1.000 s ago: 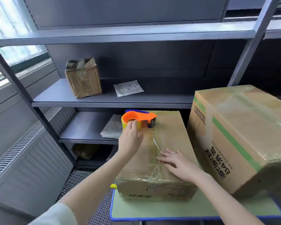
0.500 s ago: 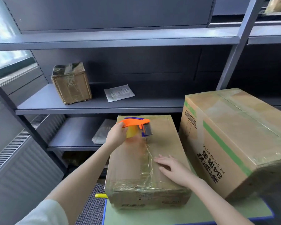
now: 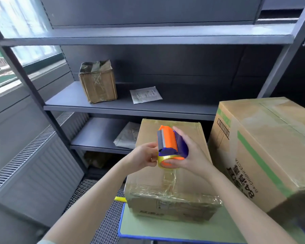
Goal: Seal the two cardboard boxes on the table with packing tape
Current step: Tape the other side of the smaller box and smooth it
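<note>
Ok so you've got the tape dispenser (image 3: 171, 147) up off the box and in both hands, hanging over the middle of the smaller cardboard box (image 3: 174, 206). Your right hand (image 3: 192, 155) is wrapped round it from the right: fingers curled over the blue and orange body, thumb tucked under the yellowish roll. Your left hand (image 3: 144, 158) is at the roll's left side with fingers curled in and tips pinching at the edge, though whether that's the loose tape end or just the roll I can't make out. The grey blade end points up and away from you. A strip of clear tape (image 3: 169, 178) runs from the bottom of the roll down onto the box top, where it's stuck along the centre seam and meets the wrinkly tape band across the near edge. That box sits on the green table (image 3: 165, 228) with the blue rim, at its left side. The big cardboard box (image 3: 264, 147) with the green stripe and black print stands just beside it on the right, tape shining on its top. Something small and yellow (image 3: 120, 199) pokes out at the table's left corner. Behind it all is the grey shelf unit (image 3: 130, 108), with a small battered box (image 3: 98, 81) and a paper packet (image 3: 145, 94) on the middle shelf, and a pale bag (image 3: 127, 136) on the one below.
</note>
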Motion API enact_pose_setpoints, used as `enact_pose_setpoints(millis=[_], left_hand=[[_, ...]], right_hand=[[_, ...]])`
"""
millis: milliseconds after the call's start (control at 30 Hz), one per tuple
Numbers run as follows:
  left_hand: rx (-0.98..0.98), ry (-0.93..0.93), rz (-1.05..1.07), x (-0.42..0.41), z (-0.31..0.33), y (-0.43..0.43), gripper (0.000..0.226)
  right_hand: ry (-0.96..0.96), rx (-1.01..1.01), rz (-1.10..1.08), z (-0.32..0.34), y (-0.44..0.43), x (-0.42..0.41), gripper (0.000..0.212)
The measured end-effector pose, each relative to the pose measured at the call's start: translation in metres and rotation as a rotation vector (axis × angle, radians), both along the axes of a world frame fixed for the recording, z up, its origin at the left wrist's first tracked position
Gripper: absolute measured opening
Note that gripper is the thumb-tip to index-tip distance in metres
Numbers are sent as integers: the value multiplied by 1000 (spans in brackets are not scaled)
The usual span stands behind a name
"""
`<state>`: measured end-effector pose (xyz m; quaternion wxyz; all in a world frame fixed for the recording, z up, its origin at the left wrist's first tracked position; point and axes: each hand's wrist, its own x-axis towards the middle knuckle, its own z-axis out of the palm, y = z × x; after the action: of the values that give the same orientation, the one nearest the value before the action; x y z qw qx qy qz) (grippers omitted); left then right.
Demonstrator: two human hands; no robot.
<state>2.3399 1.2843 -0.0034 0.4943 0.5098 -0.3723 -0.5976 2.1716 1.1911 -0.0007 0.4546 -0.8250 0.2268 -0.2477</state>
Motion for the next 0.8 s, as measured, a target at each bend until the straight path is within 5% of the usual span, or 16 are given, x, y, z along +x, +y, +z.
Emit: enact_pose_setpoints(millis=[100,200,333,600,800], left_hand=[[-15,-15,170,-5,-5,7,18],[-44,-12,368,0,-7,16,44],[2,7,211,4,-1,25,66],[-14,-209,302,-3,3,34,23],[122,-387,335,-9,3,38,26]], right_hand=[[75,-105,-1,8,1,-6,72],[183,-224,-35,13,-2,-14,72],[247,-271,-94,16,-5,-17,68],[340,-307,-48,6,3,-13,68],[452,-281,33,1,6,-10,71]])
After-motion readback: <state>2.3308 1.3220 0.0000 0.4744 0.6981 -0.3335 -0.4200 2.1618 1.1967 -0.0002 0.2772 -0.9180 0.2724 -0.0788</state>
